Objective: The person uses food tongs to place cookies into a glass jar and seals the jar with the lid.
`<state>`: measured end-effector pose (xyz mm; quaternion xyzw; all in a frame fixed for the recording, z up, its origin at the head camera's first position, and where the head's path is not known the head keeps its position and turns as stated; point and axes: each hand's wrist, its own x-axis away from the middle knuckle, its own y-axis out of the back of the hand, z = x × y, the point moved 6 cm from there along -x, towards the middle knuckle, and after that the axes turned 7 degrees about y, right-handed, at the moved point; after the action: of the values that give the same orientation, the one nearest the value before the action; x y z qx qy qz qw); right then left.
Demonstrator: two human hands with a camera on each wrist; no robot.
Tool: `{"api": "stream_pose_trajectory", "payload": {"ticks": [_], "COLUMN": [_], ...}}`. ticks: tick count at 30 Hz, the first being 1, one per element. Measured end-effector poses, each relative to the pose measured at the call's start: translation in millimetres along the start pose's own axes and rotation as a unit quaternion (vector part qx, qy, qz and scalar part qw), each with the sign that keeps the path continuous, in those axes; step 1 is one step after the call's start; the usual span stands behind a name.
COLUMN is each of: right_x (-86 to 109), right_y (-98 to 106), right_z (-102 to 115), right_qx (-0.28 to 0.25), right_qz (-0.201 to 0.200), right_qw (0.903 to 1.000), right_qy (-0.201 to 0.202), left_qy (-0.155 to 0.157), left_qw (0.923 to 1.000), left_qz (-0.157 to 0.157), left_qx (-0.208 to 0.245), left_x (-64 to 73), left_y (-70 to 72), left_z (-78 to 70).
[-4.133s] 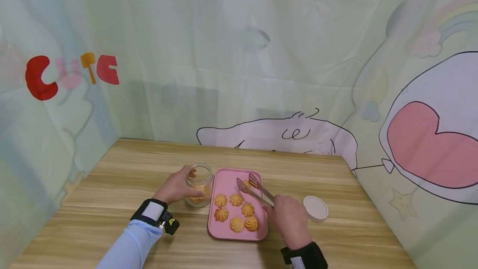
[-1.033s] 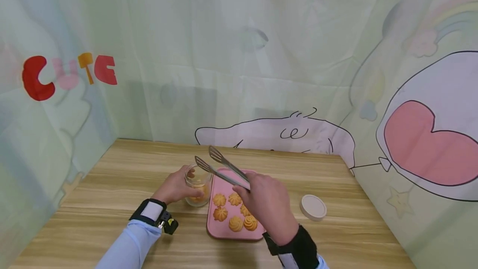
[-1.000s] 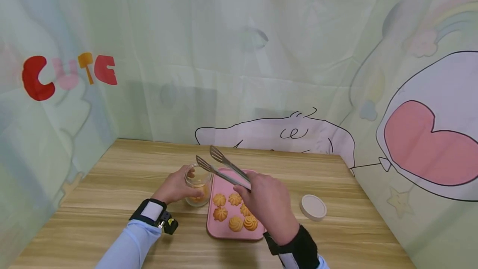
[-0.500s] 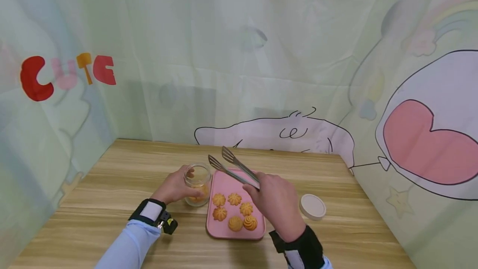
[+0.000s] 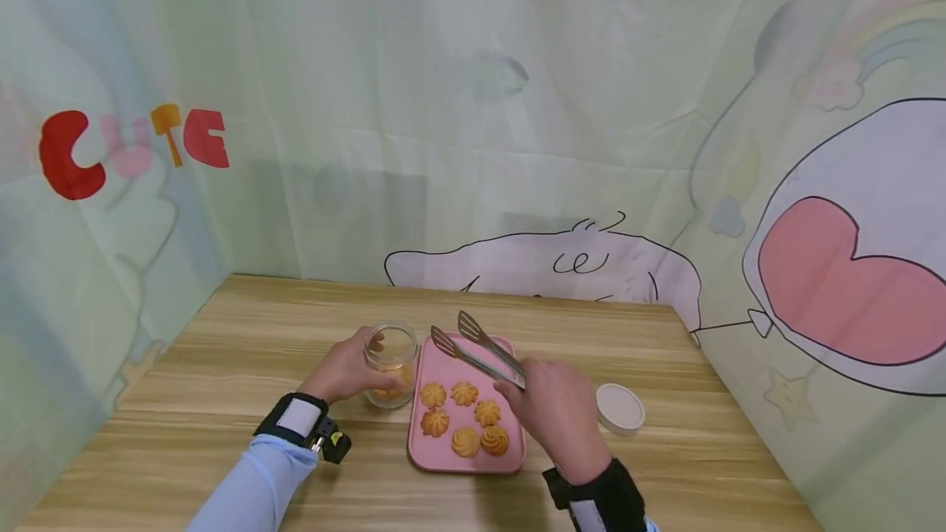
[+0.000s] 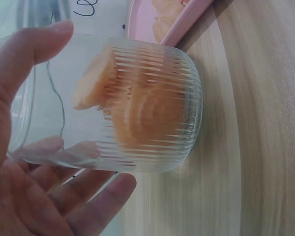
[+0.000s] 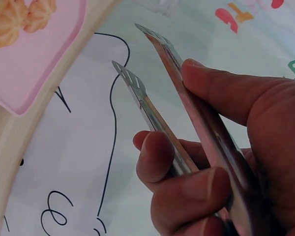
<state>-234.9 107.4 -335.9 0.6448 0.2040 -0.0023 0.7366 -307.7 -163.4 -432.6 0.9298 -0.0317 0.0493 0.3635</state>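
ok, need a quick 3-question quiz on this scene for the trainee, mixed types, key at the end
1. Count: how many cookies show on the pink tray in the head view?

2. True or false: the left grip holds the glass jar, and the white lid lies apart from it on the wooden table.

3. Pick one: the metal tongs in the right grip are
A) pinching a cookie
B) parted, with nothing between the tips
C) inside the jar

Key: 1. Six. 2. True. 3. B.
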Motion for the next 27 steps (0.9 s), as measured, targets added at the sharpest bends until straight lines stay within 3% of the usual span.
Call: {"api": "stream_pose_trajectory", "payload": {"ticks": [9, 15, 21, 27], "right_x": [8.3, 16.4, 21.7, 21.5], "right_y": [-15.3, -28.2, -39.5, -47.8], "right_z": [-6.7, -10.3, -12.3, -14.3], "right_qx": [0.025, 0.04, 0.036, 0.025], "right_qz": [0.03, 0.081, 0.07, 0.09], "right_qw": [0.9992, 0.9957, 0.9969, 0.9951], "right_qy": [-0.012, -0.019, -0.01, -0.032], "left_qy": [0.0, 0.004, 0.003, 0.003], "left_qw": [1.0, 1.0, 1.0, 1.0], "left_qz": [-0.002, -0.002, -0.002, -0.002], "left_qx": [-0.006, -0.005, -0.003, -0.005], "left_x": [-1.5, -2.7, -2.7, -1.7], "left_y": [0.9, 0.5, 0.8, 0.3], "left_z": [-0.4, 0.6, -0.2, 0.3]}}
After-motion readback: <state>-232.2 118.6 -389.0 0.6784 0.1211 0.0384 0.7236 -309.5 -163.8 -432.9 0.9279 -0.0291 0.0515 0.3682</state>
